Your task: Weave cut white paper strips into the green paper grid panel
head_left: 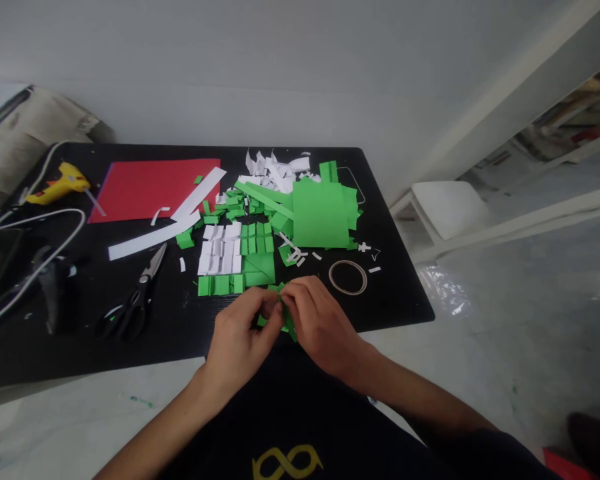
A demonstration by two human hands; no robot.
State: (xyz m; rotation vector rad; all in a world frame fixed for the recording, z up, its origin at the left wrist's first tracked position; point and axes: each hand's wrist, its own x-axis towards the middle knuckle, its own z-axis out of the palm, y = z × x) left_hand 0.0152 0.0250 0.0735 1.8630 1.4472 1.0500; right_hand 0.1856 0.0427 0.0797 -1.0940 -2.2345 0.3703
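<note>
At the table's front edge, my left hand (243,327) and my right hand (320,327) meet with bent fingers around a small piece of green paper (289,325). Thumbs and fingertips of both hands pinch it, and much of it is hidden behind them. Just beyond my hands lies a panel of folded white paper pieces (220,250) beside folded green paper pieces (257,238), set in blocks on a green sheet. A stack of green paper (321,215) rests further right, with loose green and white scraps around it.
Black-handled scissors (143,287) lie left of the panel. A yellow glue gun (63,185), a red sheet (150,190) and white paper strips (155,237) are further left. A roll of tape (348,277) sits at right. A white stool (447,207) stands past the black table (395,293).
</note>
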